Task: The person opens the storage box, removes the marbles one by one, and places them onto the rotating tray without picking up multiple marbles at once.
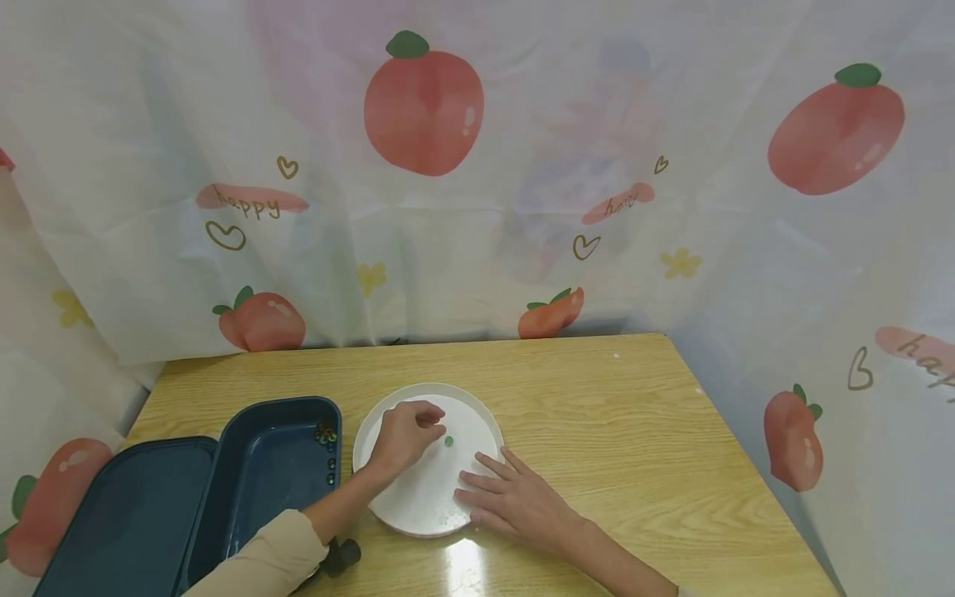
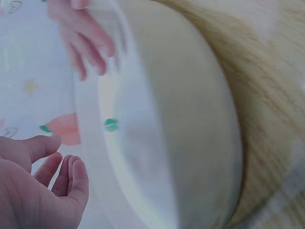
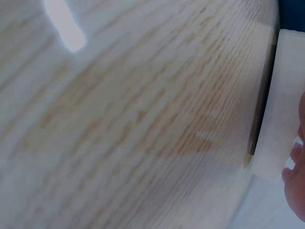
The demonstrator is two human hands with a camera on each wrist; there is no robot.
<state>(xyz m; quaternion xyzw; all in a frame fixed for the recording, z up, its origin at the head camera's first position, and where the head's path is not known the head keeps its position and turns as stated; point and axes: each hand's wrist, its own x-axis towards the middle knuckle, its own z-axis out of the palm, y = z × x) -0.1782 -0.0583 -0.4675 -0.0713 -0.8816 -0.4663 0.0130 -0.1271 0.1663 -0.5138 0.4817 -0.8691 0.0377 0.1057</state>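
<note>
A white round plate (image 1: 421,507) with a raised rim lies on the table, and on it sits one small green marble (image 1: 448,441). My left hand (image 1: 406,433) hovers over the plate just left of the marble. Its fingers are loosely bent, and in the left wrist view a gap shows between thumb and fingertips, with nothing held. At the plate's right side my right hand (image 1: 518,504) spreads its fingers over the rim. The right wrist view catches only part of this hand (image 3: 296,176) beside the white rim.
Left of the plate stands a dark blue rectangular box (image 1: 272,473) with several small marbles (image 1: 326,434) along its right side. A flat dark blue lid (image 1: 134,506) lies beside it. Behind the wooden table (image 1: 582,398) hangs a fruit-print curtain (image 1: 477,249).
</note>
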